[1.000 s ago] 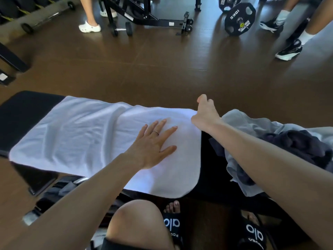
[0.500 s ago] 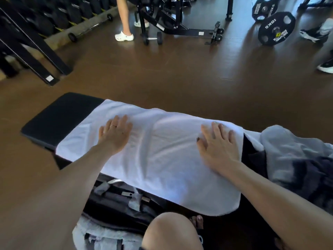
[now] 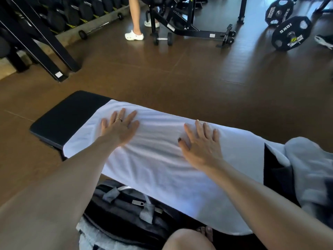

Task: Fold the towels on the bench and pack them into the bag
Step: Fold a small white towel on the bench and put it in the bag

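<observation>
Two flat palms, left hand [image 3: 119, 128] and right hand [image 3: 201, 144], press the white towel [image 3: 158, 159] spread along the bench [image 3: 59, 120]; folding unfinished, bag [image 3: 126, 213] below unpacked

soft white cloth towel [image 3: 162, 159], matt black bench [image 3: 68, 114]

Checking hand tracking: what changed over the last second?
The right hand let go of the white towel's far corner and now lies flat on it. The left hand slid from mid-towel toward its left end, smoothing. The towel stays spread on the bench; the bag stays below.
</observation>
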The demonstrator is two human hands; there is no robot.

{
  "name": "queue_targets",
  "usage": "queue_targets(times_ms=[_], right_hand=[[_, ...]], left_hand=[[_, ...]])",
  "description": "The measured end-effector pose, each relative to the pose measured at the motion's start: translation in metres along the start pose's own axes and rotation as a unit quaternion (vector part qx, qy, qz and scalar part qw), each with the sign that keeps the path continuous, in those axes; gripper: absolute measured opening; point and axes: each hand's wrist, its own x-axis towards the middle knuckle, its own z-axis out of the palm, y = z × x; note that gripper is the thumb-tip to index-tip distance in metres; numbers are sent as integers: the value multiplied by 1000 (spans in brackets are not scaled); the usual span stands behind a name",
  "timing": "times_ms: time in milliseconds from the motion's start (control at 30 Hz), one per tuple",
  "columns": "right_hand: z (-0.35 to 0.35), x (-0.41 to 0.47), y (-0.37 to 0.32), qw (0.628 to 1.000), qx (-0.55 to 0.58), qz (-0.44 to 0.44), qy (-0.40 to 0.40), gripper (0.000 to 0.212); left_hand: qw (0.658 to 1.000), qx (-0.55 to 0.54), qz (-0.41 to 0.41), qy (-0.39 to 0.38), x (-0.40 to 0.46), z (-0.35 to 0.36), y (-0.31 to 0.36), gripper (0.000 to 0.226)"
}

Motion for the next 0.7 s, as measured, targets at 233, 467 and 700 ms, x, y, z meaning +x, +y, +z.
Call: queue_targets(times_ms=[233,467,700], right_hand=[[-5,3,-11,1000,20,5,-1,65],[-14,-33,37,1000,2,15,10,63],[-16,-101,40,999,25,-12,17,74]], left_hand=[[997,17,55,58,-18,1,33,65],[989,34,141,8,-49,20,88,64],[956,71,284,30,-121,39,134,67]])
